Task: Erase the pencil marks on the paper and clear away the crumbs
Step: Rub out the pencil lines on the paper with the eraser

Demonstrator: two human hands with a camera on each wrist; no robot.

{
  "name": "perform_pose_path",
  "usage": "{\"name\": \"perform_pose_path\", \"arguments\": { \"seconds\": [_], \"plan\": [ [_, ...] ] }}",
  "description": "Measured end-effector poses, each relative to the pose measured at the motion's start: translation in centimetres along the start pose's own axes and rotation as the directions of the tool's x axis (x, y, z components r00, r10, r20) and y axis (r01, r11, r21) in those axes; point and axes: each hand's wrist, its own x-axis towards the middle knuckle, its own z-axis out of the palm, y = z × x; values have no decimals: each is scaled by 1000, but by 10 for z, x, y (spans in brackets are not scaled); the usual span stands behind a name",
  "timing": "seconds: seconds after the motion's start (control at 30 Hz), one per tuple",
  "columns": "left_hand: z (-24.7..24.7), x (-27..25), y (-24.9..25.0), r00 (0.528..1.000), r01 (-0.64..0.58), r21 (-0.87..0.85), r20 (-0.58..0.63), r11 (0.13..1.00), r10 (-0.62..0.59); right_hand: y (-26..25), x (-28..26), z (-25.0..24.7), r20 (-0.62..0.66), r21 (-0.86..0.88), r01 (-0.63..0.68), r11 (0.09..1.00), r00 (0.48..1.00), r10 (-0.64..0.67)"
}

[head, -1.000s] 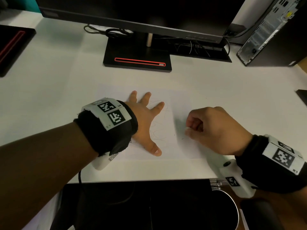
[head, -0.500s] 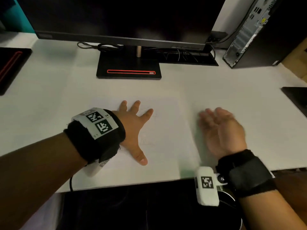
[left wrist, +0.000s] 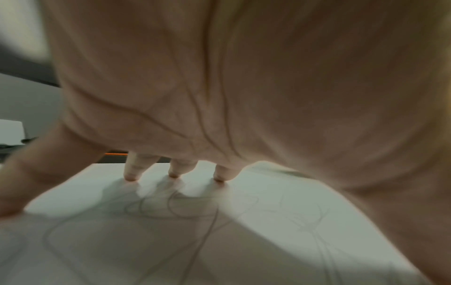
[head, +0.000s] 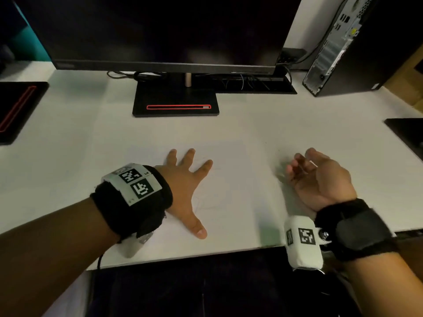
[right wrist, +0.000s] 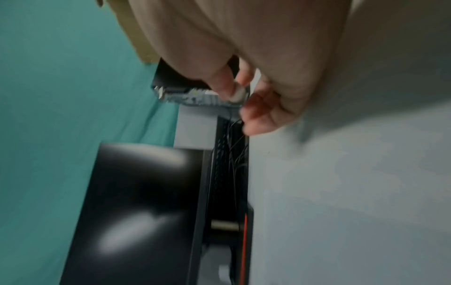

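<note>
Left hand (head: 183,193) lay flat on paper (head: 231,202), blocking its left half. Bare desk (head: 251,124) ran open beyond, up to monitor base (head: 175,104); PC tower (head: 357,44) closed off the far right.

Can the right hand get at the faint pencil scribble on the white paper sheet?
Probably yes. Right hand sits just right of the paper, nothing between; left hand presses beside the scribble, not over it.

White paper (head: 231,179) with grey pencil marks (left wrist: 171,208); black-and-white-patterned wristbands (head: 135,184).
</note>
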Motion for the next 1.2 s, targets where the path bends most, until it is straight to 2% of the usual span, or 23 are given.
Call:
{"name": "perform_pose_path", "arguments": {
  "seconds": [0.07, 0.1, 0.17, 0.2, 0.27, 0.33, 0.47, 0.53, 0.6, 0.73, 0.87, 0.9, 1.0, 1.03, 1.13, 1.2],
  "plan": [
    [-4, 0, 2, 1000, 10, 9, -8, 1000, -10, 2, -10, 6, 117, -303, -21, 953, 991, 59],
    [-6, 0, 4, 1000, 17, 11, -14, 1000, -16, 7, -16, 10, 208, -487, -7, 874, 970, 123],
    [-11, 2, 6, 999, 28, 11, -26, 1000, -28, 19, -27, 19, 365, -764, 125, 633, 893, 264],
    [-12, 2, 7, 999, 32, 8, -30, 999, -32, 21, -29, 22, 410, -840, 227, 492, 860, 304],
    [-12, 3, 6, 999, 38, 2, -33, 999, -38, 22, -29, 30, 449, -893, 395, 217, 823, 348],
    [-11, 3, 6, 999, 41, -10, -29, 999, -42, 20, -27, 37, 446, -872, 489, -2, 797, 408],
    [-10, 5, 6, 999, 45, -25, -28, 999, -46, 21, -29, 52, 457, -710, 625, -325, 760, 462],
    [-10, 5, 6, 998, 46, -30, -28, 998, -47, 20, -30, 56, 449, -638, 645, -421, 755, 478],
    [-10, 5, 6, 999, 43, -35, -30, 998, -44, 24, -32, 57, 453, -591, 668, -452, 739, 498],
    [-8, 8, 5, 998, 37, -33, -43, 999, -39, 33, -39, 55, 482, -561, 722, -406, 683, 549],
    [-9, 7, 6, 998, 46, -47, -43, 998, -48, 27, -25, 56, 493, -608, 679, -412, 729, 474],
    [-10, 7, 6, 998, 46, -48, -43, 998, -48, 29, -26, 55, 512, -603, 686, -408, 725, 461],
    [-10, 7, 8, 998, 47, -41, -46, 998, -49, 42, -36, 51, 546, -546, 747, -380, 661, 514],
    [-10, 7, 8, 997, 48, -39, -51, 998, -50, 42, -36, 52, 540, -540, 751, -381, 656, 527],
    [-10, 7, 9, 997, 50, -41, -54, 998, -52, 26, -18, 56, 538, -583, 704, -405, 708, 458],
    [-11, 6, 8, 997, 52, -44, -52, 998, -54, 29, -20, 55, 568, -568, 719, -401, 695, 440]
  ]
}}
